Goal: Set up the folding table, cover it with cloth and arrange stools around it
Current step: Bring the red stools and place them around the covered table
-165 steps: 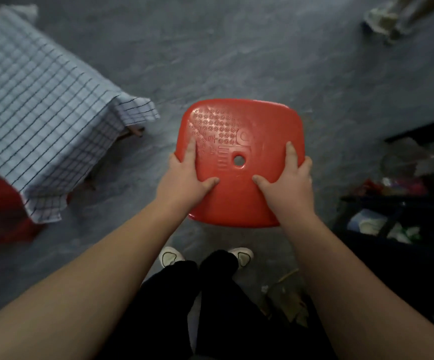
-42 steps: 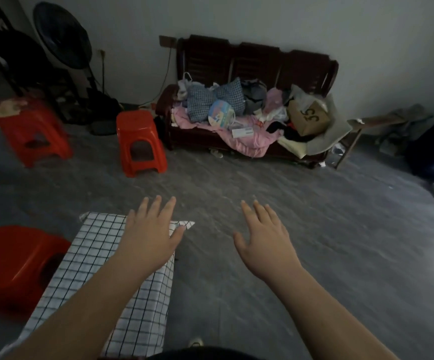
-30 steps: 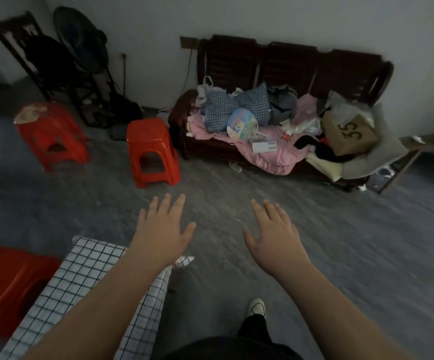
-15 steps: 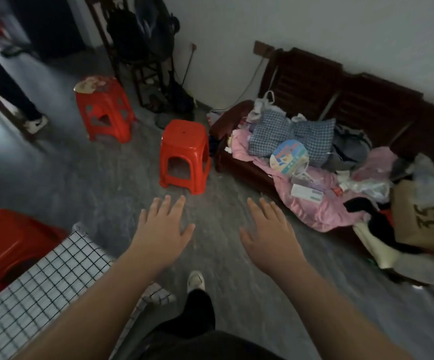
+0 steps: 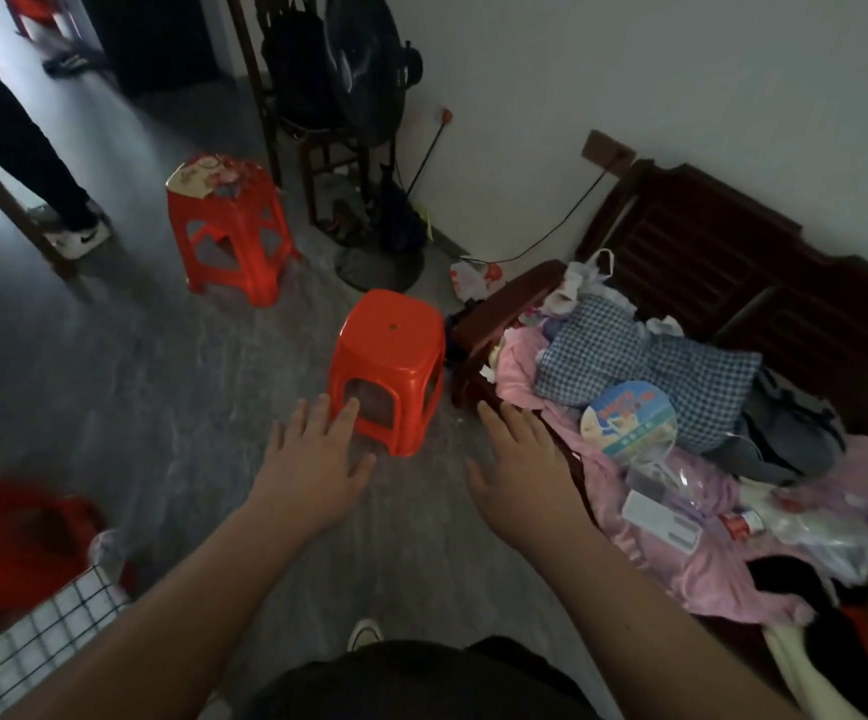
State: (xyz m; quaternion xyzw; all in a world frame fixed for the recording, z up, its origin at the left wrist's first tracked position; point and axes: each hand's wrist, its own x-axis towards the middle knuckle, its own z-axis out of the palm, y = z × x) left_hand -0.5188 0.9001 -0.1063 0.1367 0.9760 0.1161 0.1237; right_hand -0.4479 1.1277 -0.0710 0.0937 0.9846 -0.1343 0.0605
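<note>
Head view: flat-fingered left hand (image 5: 312,467) near glossy red plastic stool (image 5: 388,368).

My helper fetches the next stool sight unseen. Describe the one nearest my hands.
Find the dark wooden bench piled with clothes. A red stool stands at its armrest end. Its seat is bare; the stool by the fan has clutter on top.

Stool (image 5: 388,356) left of bench (image 5: 733,283)
</note>
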